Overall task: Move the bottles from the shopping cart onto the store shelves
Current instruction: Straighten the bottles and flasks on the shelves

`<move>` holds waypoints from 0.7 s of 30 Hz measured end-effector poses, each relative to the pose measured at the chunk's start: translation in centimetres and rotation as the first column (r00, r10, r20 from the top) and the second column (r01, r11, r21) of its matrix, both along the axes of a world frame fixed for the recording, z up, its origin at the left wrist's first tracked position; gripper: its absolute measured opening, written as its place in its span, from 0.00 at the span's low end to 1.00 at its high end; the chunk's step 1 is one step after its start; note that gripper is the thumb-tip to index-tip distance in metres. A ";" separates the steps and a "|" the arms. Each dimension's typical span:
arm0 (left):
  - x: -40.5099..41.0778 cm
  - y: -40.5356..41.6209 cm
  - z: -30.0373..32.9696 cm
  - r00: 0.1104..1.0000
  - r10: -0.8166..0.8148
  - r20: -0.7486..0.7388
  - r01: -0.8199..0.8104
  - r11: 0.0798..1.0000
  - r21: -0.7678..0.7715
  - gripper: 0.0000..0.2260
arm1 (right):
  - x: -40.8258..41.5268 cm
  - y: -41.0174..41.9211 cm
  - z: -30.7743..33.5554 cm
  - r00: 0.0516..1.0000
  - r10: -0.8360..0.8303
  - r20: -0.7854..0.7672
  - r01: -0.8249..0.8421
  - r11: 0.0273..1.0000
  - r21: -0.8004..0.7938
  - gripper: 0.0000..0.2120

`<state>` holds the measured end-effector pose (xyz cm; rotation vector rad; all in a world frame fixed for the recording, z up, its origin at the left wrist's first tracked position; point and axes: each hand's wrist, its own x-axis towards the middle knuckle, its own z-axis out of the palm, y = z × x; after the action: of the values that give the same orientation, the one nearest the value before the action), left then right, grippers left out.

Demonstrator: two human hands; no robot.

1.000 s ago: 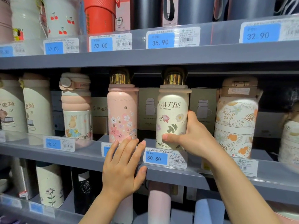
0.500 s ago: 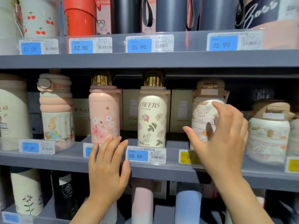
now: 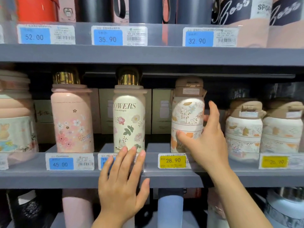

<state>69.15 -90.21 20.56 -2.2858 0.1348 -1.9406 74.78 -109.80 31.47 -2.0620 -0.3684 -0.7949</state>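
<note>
My right hand [image 3: 206, 142] has left the cream FLOWERS bottle [image 3: 129, 119] standing mid-frame on the middle shelf [image 3: 49, 178] and now cups the leaf-print bottle [image 3: 187, 116] beside it, left hand [image 3: 121, 183] spread flat.

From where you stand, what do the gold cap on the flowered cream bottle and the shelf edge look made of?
Gold cap: seemingly polished metal or metallised plastic, given its bright mirror-like vertical streaks. Cream bottle: a smooth satin coat with printed flowers, material beneath unclear. Shelf edge: matt grey, probably painted metal, with a clear plastic strip holding the tags.
</note>
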 end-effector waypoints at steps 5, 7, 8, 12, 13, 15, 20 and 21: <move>0.2 0.0 -0.1 0.999 0.012 0.031 -0.012 1.000 0.006 0.22 | 0.0 0.6 0.2 0.997 -0.063 -0.054 0.059 0.996 -0.061 0.51; 0.2 0.0 -0.2 0.999 0.017 0.032 -0.017 1.000 0.003 0.22 | -0.1 0.8 0.2 0.994 -0.083 -0.075 0.075 0.992 -0.104 0.50; 0.2 0.0 -0.2 0.999 0.018 0.033 -0.019 1.000 0.002 0.22 | -0.1 0.8 0.3 0.992 -0.084 -0.089 0.073 0.990 -0.121 0.50; 0.1 0.0 -0.3 0.999 0.021 0.031 -0.021 1.000 -0.001 0.22 | -0.2 1.0 0.7 0.983 -0.102 -0.152 0.087 0.991 -0.098 0.55; 0.1 0.0 -0.3 0.999 0.021 0.029 -0.020 1.000 -0.002 0.22 | -0.3 1.1 0.8 0.981 -0.125 -0.146 0.111 0.988 -0.105 0.57; 0.1 0.0 -0.3 0.999 0.020 0.028 -0.020 1.000 -0.004 0.21 | -0.5 1.3 0.6 0.978 -0.176 -0.114 0.160 0.977 -0.142 0.61; 0.1 -0.1 -0.3 1.000 0.019 0.025 -0.019 1.000 -0.013 0.21 | -0.6 0.9 0.8 0.982 -0.102 -0.160 0.083 0.989 -0.118 0.59; 0.1 -0.2 -0.3 1.000 0.016 0.025 -0.016 1.000 -0.019 0.21 | -0.5 0.6 0.8 0.981 -0.078 -0.176 0.058 0.992 -0.114 0.57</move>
<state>69.25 -90.38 20.24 -2.2658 0.0962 -1.9703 74.24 -109.19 32.30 -2.2384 -0.2450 -0.6336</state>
